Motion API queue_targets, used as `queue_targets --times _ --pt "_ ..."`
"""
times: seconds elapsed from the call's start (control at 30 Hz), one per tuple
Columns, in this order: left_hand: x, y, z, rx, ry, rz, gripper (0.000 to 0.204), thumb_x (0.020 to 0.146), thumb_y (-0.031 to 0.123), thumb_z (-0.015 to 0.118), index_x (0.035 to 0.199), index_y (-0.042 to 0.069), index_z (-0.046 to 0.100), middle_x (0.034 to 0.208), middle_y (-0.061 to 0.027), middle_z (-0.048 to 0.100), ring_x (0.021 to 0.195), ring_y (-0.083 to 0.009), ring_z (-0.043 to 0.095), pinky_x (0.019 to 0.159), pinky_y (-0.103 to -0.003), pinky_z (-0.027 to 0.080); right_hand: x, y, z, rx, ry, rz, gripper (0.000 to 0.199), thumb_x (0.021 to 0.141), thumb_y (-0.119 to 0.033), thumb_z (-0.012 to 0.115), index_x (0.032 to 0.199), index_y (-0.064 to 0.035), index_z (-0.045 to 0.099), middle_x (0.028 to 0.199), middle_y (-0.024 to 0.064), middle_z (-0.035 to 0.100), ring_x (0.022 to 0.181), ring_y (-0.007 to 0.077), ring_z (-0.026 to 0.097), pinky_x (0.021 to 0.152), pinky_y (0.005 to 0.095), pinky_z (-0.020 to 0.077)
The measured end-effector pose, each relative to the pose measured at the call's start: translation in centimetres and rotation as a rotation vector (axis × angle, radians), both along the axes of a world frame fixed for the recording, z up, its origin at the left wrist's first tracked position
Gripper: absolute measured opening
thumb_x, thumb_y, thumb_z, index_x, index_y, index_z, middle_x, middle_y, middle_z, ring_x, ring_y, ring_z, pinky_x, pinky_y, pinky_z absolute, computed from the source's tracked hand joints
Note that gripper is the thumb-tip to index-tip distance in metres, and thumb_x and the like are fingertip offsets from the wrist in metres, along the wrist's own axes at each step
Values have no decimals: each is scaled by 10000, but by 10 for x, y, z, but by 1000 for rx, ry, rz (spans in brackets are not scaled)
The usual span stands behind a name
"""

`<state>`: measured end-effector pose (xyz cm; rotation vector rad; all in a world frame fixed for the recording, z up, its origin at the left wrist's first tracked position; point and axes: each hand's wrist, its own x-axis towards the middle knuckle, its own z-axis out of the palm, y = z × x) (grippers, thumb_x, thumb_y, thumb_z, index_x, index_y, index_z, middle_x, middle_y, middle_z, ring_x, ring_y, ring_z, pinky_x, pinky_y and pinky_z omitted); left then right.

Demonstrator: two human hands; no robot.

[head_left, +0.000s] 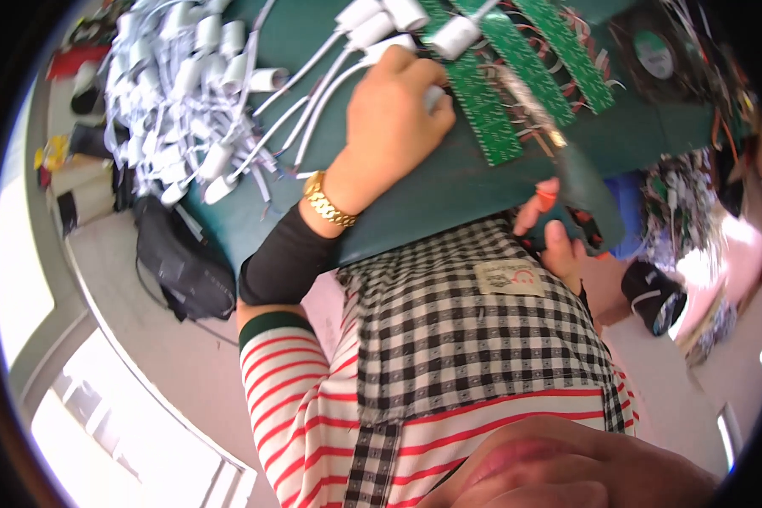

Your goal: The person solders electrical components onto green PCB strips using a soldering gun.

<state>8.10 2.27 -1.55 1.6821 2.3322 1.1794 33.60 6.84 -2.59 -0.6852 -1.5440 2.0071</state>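
Observation:
My left hand [395, 127] is closed over the bench top, its fingers curled round a white cylindrical piece [434, 97], mostly hidden by them. Just beyond the knuckles lie several white cylindrical cable ends [370, 30], their white leads trailing toward me. In my right hand [556, 233] is a dark green soldering gun [591, 190] with a brass collar. Its long metal tip points away and to the left, above the green circuit boards [485, 110] with red and white wires. One more white cylinder [455, 37] rests on the boards' far end.
A heap of white cabled cylinders [178, 93] covers the left of the green bench [398, 207]. At the far right stands a dark fan [654, 55]. A black bag [184, 262] hangs at the left edge; a container of wired parts [681, 203] is at the right.

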Motion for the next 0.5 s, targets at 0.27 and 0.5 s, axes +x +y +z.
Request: queue_targets --times 0.27,0.5 --pt "-5 -27 22 -125 469 -185 440 703 5 584 1120 145 603 1107 -44 559 1077 -230 511 899 -398 356 -9 2 -10 -76 205 -166 492 853 -288 568 1210 2 394 793 116 527 654 200 529 609 334 468" --pt "-67 -83 42 -34 304 139 511 606 -117 483 1073 43 612 1090 -133 575 1006 -331 536 859 -386 432 -10 6 -13 8 277 -183 465 889 -253 475 1216 63 380 780 147 513 633 219 522 591 310 464"
